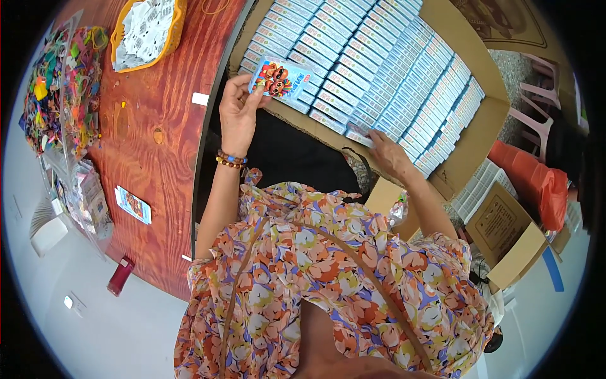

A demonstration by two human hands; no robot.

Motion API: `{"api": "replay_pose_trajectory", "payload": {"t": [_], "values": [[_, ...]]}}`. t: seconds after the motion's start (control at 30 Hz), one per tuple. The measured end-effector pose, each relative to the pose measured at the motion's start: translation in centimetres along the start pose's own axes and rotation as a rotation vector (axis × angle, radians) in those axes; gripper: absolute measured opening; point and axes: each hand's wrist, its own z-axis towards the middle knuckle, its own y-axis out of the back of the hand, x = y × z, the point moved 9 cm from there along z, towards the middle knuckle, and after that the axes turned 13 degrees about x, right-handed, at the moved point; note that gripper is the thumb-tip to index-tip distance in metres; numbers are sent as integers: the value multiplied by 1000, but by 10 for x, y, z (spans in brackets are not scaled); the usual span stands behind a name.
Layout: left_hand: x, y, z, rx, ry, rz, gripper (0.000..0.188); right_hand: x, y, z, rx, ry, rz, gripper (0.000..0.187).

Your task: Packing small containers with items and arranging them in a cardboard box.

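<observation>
In my left hand (241, 107) is a flat blue packet (279, 81) printed with colourful cartoon figures, pinched at its lower left corner between thumb and fingers. It is held over the left edge of a large open carton (464, 35) filled with rows of small blue-and-white boxes (379, 69). My right hand (391, 156) reaches in at the carton's near side, its fingers closed on the end of one small blue-and-white box (360, 135) at the near end of a row. Part of that box is hidden by the fingertips.
A red wood-grain table (164, 114) at left bears a yellow basket (178, 31) of white paper slips and a small stack of cards (134, 205). A clear bag (63, 95) holds colourful small items beyond. Right are pink stools (536, 120), a red bag (536, 177) and a smaller carton (499, 218).
</observation>
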Motion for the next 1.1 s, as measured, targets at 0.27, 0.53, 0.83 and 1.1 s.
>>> {"api": "replay_pose_trajectory", "payload": {"t": [0.27, 0.53, 0.83, 1.1], "values": [[4, -34, -2, 169, 27, 296, 20, 6, 20, -1, -100, 94, -18, 35], [15, -86, 8, 503, 27, 547, 23, 11, 69, 2, -281, 115, 614, 49], [7, -132, 79, 561, 73, 430, 31, 35, 132, 36, -346, 254, 703, 31], [-30, -177, 244, 398, -401, 1124, 49, -51, 151, 36, -630, 38, 899, 28]]}}
